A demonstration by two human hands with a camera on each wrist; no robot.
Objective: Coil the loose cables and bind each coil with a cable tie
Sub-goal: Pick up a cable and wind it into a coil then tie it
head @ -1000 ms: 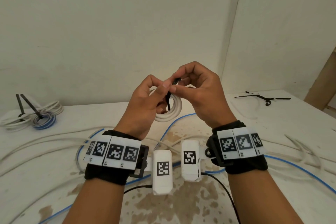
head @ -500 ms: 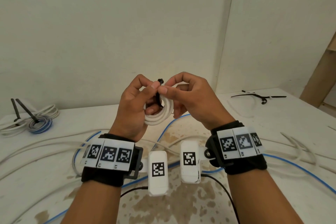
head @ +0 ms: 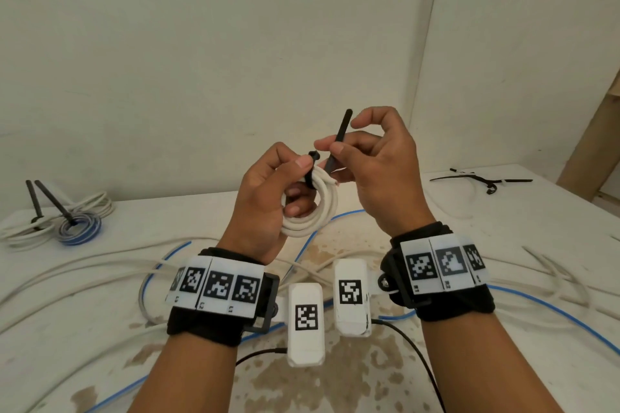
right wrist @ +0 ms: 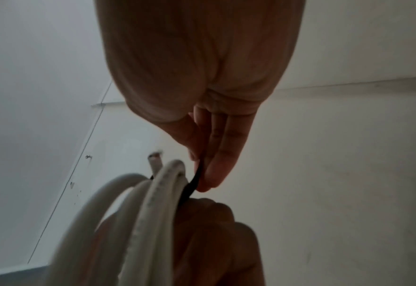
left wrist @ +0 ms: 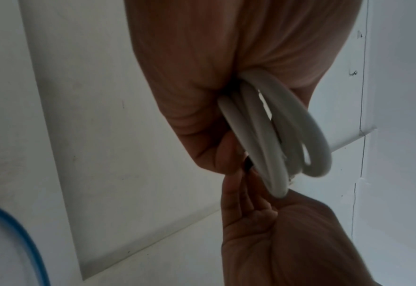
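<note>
Both hands meet: left grips white coil, right pinches tie.

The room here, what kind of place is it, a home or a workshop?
Probably a bare workroom or makeshift workbench, not a furnished home. A stained white table meets plain white walls, loose white and blue cables sprawl across it, and spare black cable ties lie at its far right.
</note>
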